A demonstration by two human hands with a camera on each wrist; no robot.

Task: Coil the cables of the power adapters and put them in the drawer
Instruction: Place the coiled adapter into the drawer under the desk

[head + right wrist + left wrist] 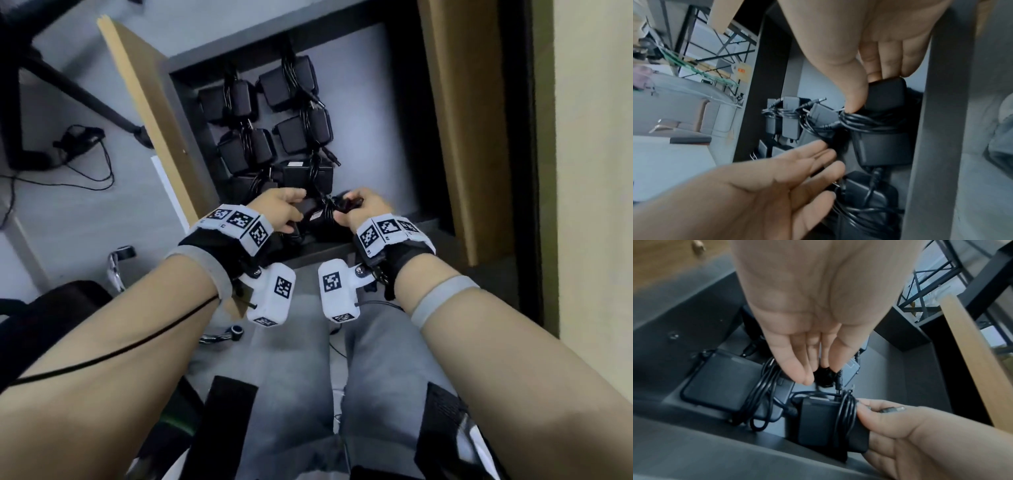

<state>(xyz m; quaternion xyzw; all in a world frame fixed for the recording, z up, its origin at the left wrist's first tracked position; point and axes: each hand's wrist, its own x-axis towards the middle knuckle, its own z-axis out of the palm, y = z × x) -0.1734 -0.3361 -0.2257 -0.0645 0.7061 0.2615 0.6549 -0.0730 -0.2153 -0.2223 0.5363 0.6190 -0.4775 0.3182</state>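
Note:
A dark open drawer point(371, 137) holds several black power adapters point(294, 85) with cables wound round them, set in rows. My right hand point(354, 207) pinches one wound adapter point(322, 219) at the drawer's near end; thumb and fingers clamp its top end point(887, 95), and the cable loops point(865, 123) circle its middle. My left hand point(286, 209) hovers just left of it with fingers straight point(807, 369), holding nothing, above another wound adapter point(721, 382) lying flat. The held adapter point(820, 421) stands against the drawer's front wall point(715, 451).
A wooden panel point(147, 113) stands on the drawer's left and a wooden cabinet side point(462, 137) on its right. A loose black adapter with trailing cable point(82, 140) lies on the floor at left, near a chair base point(68, 85). My knees point(308, 377) are below the drawer.

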